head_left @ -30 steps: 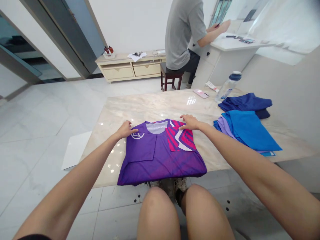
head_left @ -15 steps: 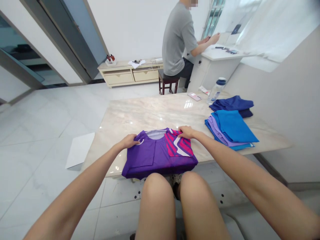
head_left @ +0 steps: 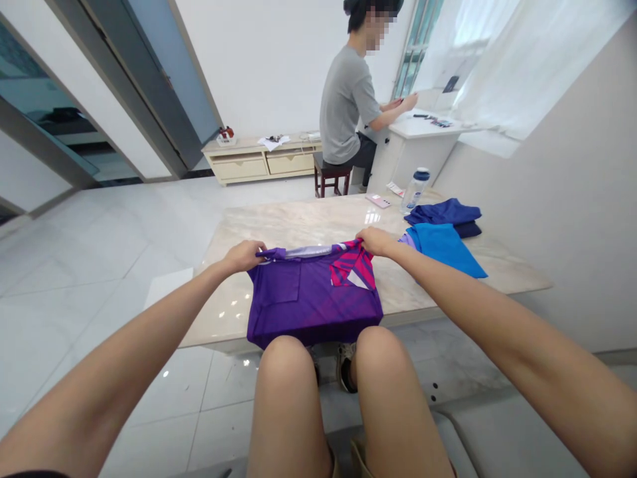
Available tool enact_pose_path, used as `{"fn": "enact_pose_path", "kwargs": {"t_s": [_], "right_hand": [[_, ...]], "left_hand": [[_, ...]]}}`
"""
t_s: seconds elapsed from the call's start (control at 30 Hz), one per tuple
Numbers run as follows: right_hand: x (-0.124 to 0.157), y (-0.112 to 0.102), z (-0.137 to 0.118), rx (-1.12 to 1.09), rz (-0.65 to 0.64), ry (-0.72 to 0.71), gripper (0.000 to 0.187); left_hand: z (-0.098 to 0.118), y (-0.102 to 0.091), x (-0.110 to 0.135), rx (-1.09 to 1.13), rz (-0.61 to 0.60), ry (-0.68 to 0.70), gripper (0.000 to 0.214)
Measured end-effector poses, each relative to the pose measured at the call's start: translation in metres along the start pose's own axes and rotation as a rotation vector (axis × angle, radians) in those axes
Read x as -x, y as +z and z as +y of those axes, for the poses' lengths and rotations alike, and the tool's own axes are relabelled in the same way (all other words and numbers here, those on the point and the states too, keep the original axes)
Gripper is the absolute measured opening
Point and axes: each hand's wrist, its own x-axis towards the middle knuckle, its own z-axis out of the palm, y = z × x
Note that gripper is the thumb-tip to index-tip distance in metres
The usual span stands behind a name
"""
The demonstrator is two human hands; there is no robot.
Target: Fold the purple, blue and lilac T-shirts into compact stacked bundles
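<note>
A purple jersey (head_left: 318,302) with a pink and white patterned patch at its right lies partly folded over the near edge of the table. My left hand (head_left: 245,256) pinches its upper left corner, by the shoulder. At the upper right corner, on the pink part, my right hand (head_left: 374,240) is closed on the cloth. Between the two hands the collar edge is stretched and raised, with the pale inside showing as a narrow strip. The lower part of the jersey hangs over the edge towards my knees.
Folded blue cloths (head_left: 445,249) lie at the table's right, with dark blue cloths (head_left: 445,211) behind. A bottle (head_left: 415,191) and a phone (head_left: 378,200) stand near the marble table's (head_left: 293,219) far edge. A person (head_left: 348,106) sits at a white desk (head_left: 418,143) beyond.
Both hands have lifted the collar edge of the jersey up and away from me. The neck opening has narrowed to a strip. My view has shifted slightly.
</note>
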Motion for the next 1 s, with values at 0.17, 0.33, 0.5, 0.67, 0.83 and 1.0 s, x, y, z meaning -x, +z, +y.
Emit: {"fn": "enact_pose_path", "kwargs": {"t_s": [0.17, 0.33, 0.5, 0.67, 0.83, 1.0], "right_hand": [[-0.053, -0.016, 0.009, -0.001, 0.234, 0.09, 0.035], [-0.135, -0.015, 0.035, -0.087, 0.501, 0.144, 0.034], [-0.199, -0.01, 0.052, -0.184, 0.701, 0.131, 0.049], [-0.204, -0.008, 0.056, -0.148, 0.755, 0.186, 0.082], [-0.138, 0.01, 0.063, -0.047, 0.722, -0.042, 0.044], [-0.038, 0.056, 0.065, 0.094, 0.547, -0.219, 0.031]], "left_hand": [[-0.005, -0.024, -0.051, -0.096, 0.15, -0.075, 0.025], [-0.005, -0.037, -0.106, -0.082, 0.274, -0.132, 0.029], [0.0, -0.034, -0.157, 0.088, 0.455, -0.165, 0.03], [0.01, -0.017, -0.168, 0.155, 0.631, -0.112, 0.025], [0.008, 0.008, -0.114, 0.099, 0.595, 0.009, 0.031], [-0.01, 0.054, -0.023, 0.051, 0.445, 0.073, 0.035]]}}
